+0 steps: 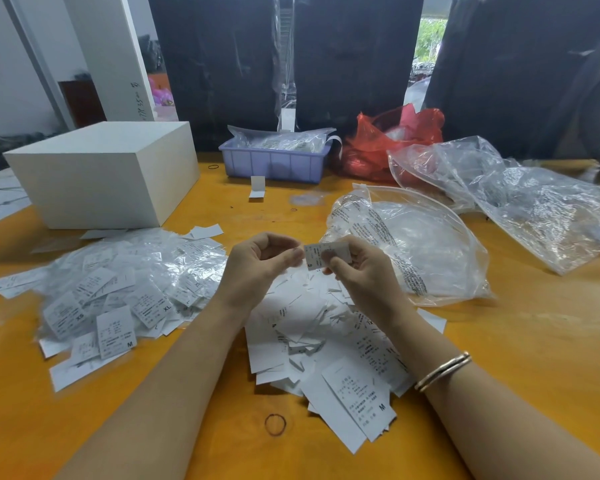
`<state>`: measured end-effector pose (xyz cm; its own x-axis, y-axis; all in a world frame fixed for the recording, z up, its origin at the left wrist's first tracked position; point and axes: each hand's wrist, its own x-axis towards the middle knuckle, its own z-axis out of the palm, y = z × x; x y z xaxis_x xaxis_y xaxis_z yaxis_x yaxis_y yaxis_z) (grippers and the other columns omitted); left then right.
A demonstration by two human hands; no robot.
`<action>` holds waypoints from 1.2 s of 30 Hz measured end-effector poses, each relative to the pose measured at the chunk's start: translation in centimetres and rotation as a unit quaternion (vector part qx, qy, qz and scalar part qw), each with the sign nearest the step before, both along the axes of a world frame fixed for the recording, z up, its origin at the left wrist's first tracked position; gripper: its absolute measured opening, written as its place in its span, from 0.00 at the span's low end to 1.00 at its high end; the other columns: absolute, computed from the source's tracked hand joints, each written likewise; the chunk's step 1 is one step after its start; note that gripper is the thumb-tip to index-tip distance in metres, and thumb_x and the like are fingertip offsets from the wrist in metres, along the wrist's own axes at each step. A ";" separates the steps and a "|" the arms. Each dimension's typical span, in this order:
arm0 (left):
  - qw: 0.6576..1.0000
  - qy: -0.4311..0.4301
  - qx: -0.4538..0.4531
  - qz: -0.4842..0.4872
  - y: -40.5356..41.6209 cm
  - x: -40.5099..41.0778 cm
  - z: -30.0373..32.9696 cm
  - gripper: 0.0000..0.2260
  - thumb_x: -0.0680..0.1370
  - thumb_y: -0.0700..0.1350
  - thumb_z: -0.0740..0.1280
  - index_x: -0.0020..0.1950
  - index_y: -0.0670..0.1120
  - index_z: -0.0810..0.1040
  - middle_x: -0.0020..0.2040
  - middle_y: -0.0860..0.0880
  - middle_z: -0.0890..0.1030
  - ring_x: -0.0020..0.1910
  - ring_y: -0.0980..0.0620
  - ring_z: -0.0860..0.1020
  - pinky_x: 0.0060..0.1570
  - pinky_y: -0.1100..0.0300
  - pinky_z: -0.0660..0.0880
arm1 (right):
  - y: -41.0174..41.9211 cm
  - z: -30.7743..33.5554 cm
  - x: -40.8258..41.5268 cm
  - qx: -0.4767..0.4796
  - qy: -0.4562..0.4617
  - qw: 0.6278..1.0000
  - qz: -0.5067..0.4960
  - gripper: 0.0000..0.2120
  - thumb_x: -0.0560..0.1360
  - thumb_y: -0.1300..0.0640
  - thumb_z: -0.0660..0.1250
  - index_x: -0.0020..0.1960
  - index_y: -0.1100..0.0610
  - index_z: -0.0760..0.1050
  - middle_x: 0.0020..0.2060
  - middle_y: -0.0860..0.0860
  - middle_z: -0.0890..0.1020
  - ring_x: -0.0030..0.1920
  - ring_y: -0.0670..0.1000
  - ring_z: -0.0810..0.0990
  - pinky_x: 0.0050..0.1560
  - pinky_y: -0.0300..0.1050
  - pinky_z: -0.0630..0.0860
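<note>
Head view: the label is held up above the middle of the orange table. The right hand pinches its right end between thumb and curled fingers. The left hand is curled, its fingertips at the label's left edge; whether they grip it I cannot tell.

Beneath the hands lies a pile of loose labels. Bagged labels are heaped toward the left edge, in front of a white box. A printed clear bag lies just right of the hands, and a purple tray sits at the far edge.

The label's long axis runs left to right, with the printed face and its "S" toward the camera.
</note>
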<state>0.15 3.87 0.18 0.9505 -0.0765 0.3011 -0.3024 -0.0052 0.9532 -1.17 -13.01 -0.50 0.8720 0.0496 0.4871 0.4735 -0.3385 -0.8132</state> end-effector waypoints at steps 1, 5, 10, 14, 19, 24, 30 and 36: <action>1.000 0.000 0.004 0.001 0.1 0.0 0.0 0.03 0.72 0.41 0.72 0.44 0.46 0.80 0.36 0.52 0.84 0.38 0.57 0.82 0.36 0.69 0.75 | -0.1 0.0 0.0 -0.017 -0.007 1.000 -0.003 0.02 0.75 0.65 0.66 0.44 0.64 0.77 0.36 0.59 0.81 0.38 0.57 0.79 0.37 0.52 0.76; 1.000 0.000 0.023 -0.011 0.1 0.0 0.1 0.02 0.73 0.42 0.71 0.44 0.48 0.81 0.37 0.52 0.85 0.39 0.57 0.82 0.37 0.69 0.75 | -0.1 0.0 0.0 -0.061 -0.025 0.998 -0.009 0.03 0.74 0.66 0.65 0.45 0.65 0.77 0.36 0.59 0.81 0.39 0.59 0.79 0.38 0.55 0.76; 1.000 0.001 0.013 -0.012 0.1 -0.1 0.2 0.03 0.72 0.41 0.71 0.45 0.46 0.80 0.39 0.51 0.85 0.38 0.57 0.83 0.36 0.69 0.75 | -0.3 0.6 0.1 0.118 -0.006 0.993 -0.018 0.08 0.76 0.67 0.63 0.45 0.56 0.76 0.34 0.50 0.79 0.32 0.40 0.77 0.34 0.33 0.71; 1.000 0.003 0.016 -0.012 0.1 -0.1 0.2 0.04 0.72 0.40 0.71 0.46 0.45 0.80 0.38 0.52 0.85 0.38 0.57 0.83 0.36 0.70 0.75 | -0.2 0.5 0.1 0.145 -0.003 0.989 0.000 0.07 0.77 0.67 0.62 0.46 0.58 0.75 0.35 0.51 0.79 0.32 0.39 0.77 0.33 0.30 0.71; 1.000 -0.001 0.013 -0.010 0.0 -0.1 0.1 0.05 0.71 0.41 0.72 0.45 0.45 0.80 0.38 0.51 0.85 0.38 0.57 0.83 0.36 0.69 0.75 | 0.2 0.2 0.0 0.066 -0.015 0.998 0.007 0.08 0.77 0.66 0.63 0.46 0.54 0.75 0.36 0.48 0.79 0.35 0.41 0.77 0.37 0.37 0.75; 1.000 -0.004 0.022 -0.007 0.1 0.0 0.0 0.04 0.72 0.42 0.72 0.45 0.45 0.81 0.38 0.51 0.85 0.38 0.56 0.82 0.37 0.68 0.76 | 0.0 -0.1 0.0 -0.015 -0.029 0.999 0.003 0.03 0.76 0.64 0.65 0.47 0.58 0.76 0.35 0.49 0.80 0.36 0.42 0.78 0.36 0.40 0.76; 0.999 -0.004 0.034 -0.020 0.2 0.1 0.0 0.07 0.70 0.48 0.71 0.45 0.48 0.81 0.38 0.52 0.85 0.39 0.57 0.83 0.36 0.70 0.75 | 0.0 0.1 0.0 -0.035 -0.027 0.999 -0.004 0.04 0.76 0.64 0.65 0.44 0.59 0.76 0.32 0.48 0.78 0.33 0.42 0.76 0.32 0.33 0.71; 0.998 -0.008 0.055 -0.016 -0.1 0.1 -0.2 0.08 0.70 0.53 0.69 0.42 0.50 0.80 0.35 0.54 0.84 0.37 0.58 0.82 0.34 0.71 0.73 | 0.4 -0.3 0.0 -0.063 -0.028 0.998 0.001 0.04 0.76 0.66 0.63 0.46 0.66 0.76 0.32 0.58 0.79 0.33 0.56 0.75 0.33 0.49 0.70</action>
<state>0.26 3.78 -0.06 0.9420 -0.1401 0.3050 -0.3198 -0.0990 0.9423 -1.15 -12.63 -0.79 0.8434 0.1150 0.5249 0.5177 -0.4355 -0.7364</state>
